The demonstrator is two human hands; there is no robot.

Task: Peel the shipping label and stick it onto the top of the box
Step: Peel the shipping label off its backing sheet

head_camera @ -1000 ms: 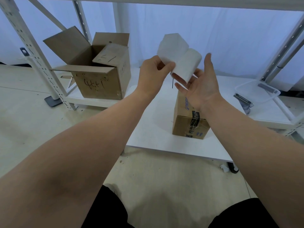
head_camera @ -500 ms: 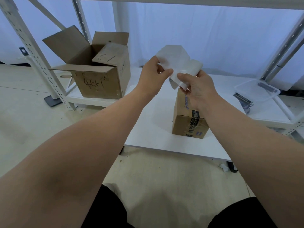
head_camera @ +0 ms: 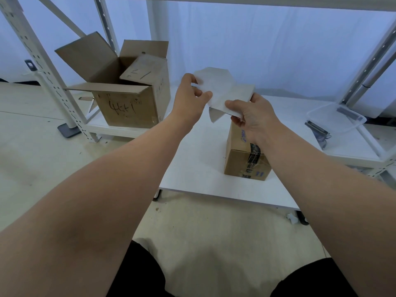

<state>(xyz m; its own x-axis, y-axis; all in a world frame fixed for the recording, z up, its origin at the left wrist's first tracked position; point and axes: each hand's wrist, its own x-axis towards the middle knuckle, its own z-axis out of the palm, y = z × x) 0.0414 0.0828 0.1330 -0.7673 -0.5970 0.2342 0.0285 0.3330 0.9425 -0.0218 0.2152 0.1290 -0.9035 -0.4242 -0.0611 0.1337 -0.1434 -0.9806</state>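
Both hands were raised above the white table (head_camera: 192, 163), working the shipping label (head_camera: 222, 91) in the air over the small taped cardboard box (head_camera: 244, 159). The left hand (head_camera: 188, 97) pinched the label's left edge between thumb and forefinger. The right hand (head_camera: 252, 118) was closed on the lower right edge, its thumb on top of the sheet and its fingers curled beneath.

A second earlier the right hand had been open, palm up, with the sheet curled over it like a loose roll. It had since turned over and clamped down, and the sheet had flattened and come lower, nearer the box. A grey triangular flap now hung below the sheet between the two hands. That looked like one layer starting to part from the other at a corner, though which layer was label and which was backing could not be told.

In my judgement the peel had only just begun: most of the sheet still lay together, and nothing had been stuck to the box, whose top was largely hidden behind the right hand and wrist. The box stood on the right part of the table, directly below the hands.

To the far left, on the lower shelf of the white rack (head_camera: 53, 82), an open cardboard box with marker writing (head_camera: 128, 106) sat untouched. A clear plastic tray (head_camera: 336, 118) lay on the shelf at far right.
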